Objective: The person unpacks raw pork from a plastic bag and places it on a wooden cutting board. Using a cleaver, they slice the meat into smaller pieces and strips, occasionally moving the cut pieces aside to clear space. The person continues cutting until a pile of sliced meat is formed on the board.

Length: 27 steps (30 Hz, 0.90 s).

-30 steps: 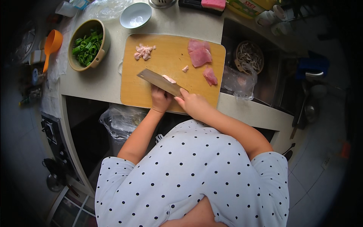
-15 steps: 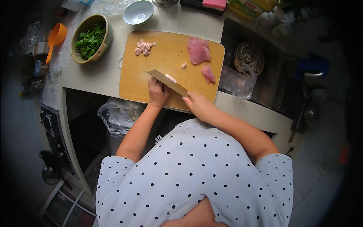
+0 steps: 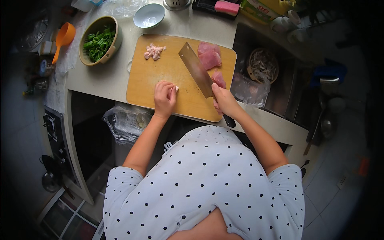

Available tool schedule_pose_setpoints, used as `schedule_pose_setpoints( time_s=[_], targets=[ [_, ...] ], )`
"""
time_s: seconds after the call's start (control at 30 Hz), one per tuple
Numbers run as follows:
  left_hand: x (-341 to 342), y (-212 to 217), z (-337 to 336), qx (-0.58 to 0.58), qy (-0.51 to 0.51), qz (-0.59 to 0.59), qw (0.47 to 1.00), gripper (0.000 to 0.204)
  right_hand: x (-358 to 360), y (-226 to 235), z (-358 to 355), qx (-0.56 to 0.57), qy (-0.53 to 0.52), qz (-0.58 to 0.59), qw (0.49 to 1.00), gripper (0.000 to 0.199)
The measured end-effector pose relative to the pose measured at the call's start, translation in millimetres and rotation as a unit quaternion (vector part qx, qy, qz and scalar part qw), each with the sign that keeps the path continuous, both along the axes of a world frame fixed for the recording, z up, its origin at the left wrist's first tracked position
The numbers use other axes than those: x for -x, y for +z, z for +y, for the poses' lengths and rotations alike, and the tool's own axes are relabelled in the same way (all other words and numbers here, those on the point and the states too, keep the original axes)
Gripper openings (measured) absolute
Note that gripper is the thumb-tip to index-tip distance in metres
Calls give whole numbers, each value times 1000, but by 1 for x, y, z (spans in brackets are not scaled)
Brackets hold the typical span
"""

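My right hand [image 3: 226, 100] grips a cleaver [image 3: 195, 69] by its dark handle. The broad blade shows its flat side, tilted over the right half of the wooden cutting board [image 3: 138, 86]. On the near middle of the board my left hand [image 3: 164, 98] is closed, with a small pale piece of fat [image 3: 177, 88] at its fingertips. A small heap of chopped fat [image 3: 154, 51] lies at the far left of the board. Pink slices of raw meat [image 3: 209, 57] rest at the far right. Below them lies a smaller meat piece [image 3: 219, 79], partly hidden by the blade and hand.
A colander of cut green peppers [image 3: 114, 47] and an orange scoop [image 3: 65, 35] stand left of the board. Beyond it are a pale bowl [image 3: 149, 16] and a pink sponge [image 3: 227, 7]. In the sink at right sits a container of greyish strips [image 3: 263, 64] beside a plastic bag [image 3: 250, 89].
The cleaver has lifted away from the piece of fat and swung right, its flat side now showing. My left hand has closed its fingertips on that piece.
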<state>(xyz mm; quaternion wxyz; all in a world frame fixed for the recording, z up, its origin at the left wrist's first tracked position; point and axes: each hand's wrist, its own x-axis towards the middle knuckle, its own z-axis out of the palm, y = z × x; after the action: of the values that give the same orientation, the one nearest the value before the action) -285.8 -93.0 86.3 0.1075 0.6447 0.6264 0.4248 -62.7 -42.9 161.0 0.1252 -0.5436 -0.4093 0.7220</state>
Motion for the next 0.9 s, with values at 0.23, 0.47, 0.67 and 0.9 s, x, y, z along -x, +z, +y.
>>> schedule_pose_setpoints(
  time_s=[0.23, 0.47, 0.67, 0.9],
  targets=[
    [-37, 25, 47, 212, -143, -889, 379, 36, -27, 15, 14, 203, -25, 236, 950, 66],
    [-11, -3, 63, 261, -21, -811, 524, 24, -63, 19, 4, 153, -131, 231, 952, 59],
    [-43, -34, 78, 54, -130, -15, 990, 17, -89, 28, -8, 119, -160, 214, 956, 63],
    [-2, -23, 94, 183, -23, -230, 955, 15, -110, 30, -36, 110, -207, 185, 954, 63]
  ],
)
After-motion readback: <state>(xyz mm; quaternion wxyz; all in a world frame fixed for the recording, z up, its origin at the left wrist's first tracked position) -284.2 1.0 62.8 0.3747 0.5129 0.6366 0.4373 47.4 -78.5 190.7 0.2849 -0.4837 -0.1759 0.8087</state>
